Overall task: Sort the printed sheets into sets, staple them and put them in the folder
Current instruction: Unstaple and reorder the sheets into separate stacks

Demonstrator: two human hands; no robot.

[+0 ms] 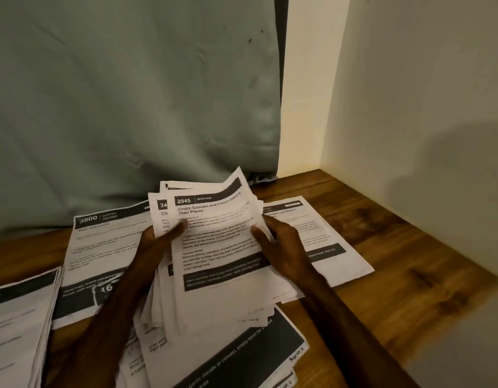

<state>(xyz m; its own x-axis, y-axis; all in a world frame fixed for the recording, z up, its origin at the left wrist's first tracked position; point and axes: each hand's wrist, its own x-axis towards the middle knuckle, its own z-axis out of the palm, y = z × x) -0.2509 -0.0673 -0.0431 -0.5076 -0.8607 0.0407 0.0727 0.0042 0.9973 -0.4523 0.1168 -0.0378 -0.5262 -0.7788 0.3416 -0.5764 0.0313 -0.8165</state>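
Both hands hold a fanned bundle of printed sheets (219, 247) above the wooden table (387, 247). The top sheet is headed "2945" with a dark banner. My left hand (161, 242) grips the bundle's left edge, thumb on top. My right hand (281, 245) pinches the top sheet's right edge, thumb on the paper. Flat on the table lie a sheet headed "3800" (102, 247) at the left, another sheet (326, 242) at the right and a pile (228, 357) near me. No stapler or folder is in view.
A thick stack of sheets (18, 326) lies at the left edge. A grey-green curtain (130, 93) hangs behind the table. A cream wall (410, 107) closes the right side and back corner. Bare wood shows at the right of the table.
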